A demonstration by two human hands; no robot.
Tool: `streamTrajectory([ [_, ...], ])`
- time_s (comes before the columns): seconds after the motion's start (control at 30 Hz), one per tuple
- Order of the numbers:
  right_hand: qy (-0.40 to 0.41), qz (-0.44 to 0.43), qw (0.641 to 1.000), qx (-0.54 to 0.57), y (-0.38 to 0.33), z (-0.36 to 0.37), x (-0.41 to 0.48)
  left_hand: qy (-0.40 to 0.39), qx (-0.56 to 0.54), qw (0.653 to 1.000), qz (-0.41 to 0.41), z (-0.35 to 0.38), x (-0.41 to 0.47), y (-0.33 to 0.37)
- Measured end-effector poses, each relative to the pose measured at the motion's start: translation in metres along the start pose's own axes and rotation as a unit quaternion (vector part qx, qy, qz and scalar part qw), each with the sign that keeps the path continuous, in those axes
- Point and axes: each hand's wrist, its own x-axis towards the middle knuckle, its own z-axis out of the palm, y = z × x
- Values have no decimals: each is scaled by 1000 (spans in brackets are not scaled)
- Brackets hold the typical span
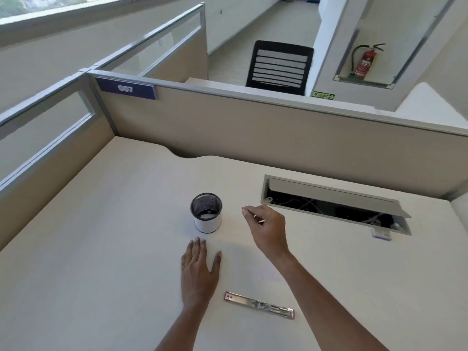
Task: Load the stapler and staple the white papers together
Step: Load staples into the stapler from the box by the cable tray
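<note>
Open-plan office: numbered cubicle partitions point(253, 127), desk point(101, 249), mesh-backed chair point(279, 67)

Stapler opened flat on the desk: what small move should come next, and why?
Probably lower the right hand to the stapler: it lies opened flat, metal channel up, untouched, while that hand hovers seemingly pinching a thin pale strip, possibly staples. The left hand rests flat on the desk.

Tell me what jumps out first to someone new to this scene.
Two bare hands are over the white desk: the left hand lies flat, and the right hand hovers with curled fingers to the right of a mesh pen cup. Between the forearms a stapler lies opened out flat, and at the right gapes an open cable hatch.
</note>
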Motion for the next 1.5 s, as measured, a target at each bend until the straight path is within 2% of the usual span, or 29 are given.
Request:
streamTrajectory([
  [0.17, 49, 46, 998, 8, 23, -60, -24, 55, -113, 992, -27, -5, -1, 15],
  [0.27, 82, 68, 994, 3, 41, -97, -36, 87, -148, 985, -8, -14, -4, 45],
  [0.43, 137, 107, 985, -9, 68, -154, -52, 70, -203, 975, 47, -23, -9, 113],
  [0.67, 180, 136, 972, -68, 101, -231, -64, 27, -266, 949, 168, -15, -22, 213],
  [0.97, 211, 183, 956, -89, 148, -296, -62, -40, -273, 938, 212, 27, -36, 308],
  [1.23, 208, 238, 945, -83, 190, -316, -49, -100, -240, 937, 234, 72, -42, 350],
  [1.5, 210, 282, 932, -87, 224, -321, -22, -144, -224, 946, 187, 111, -33, 378],
])
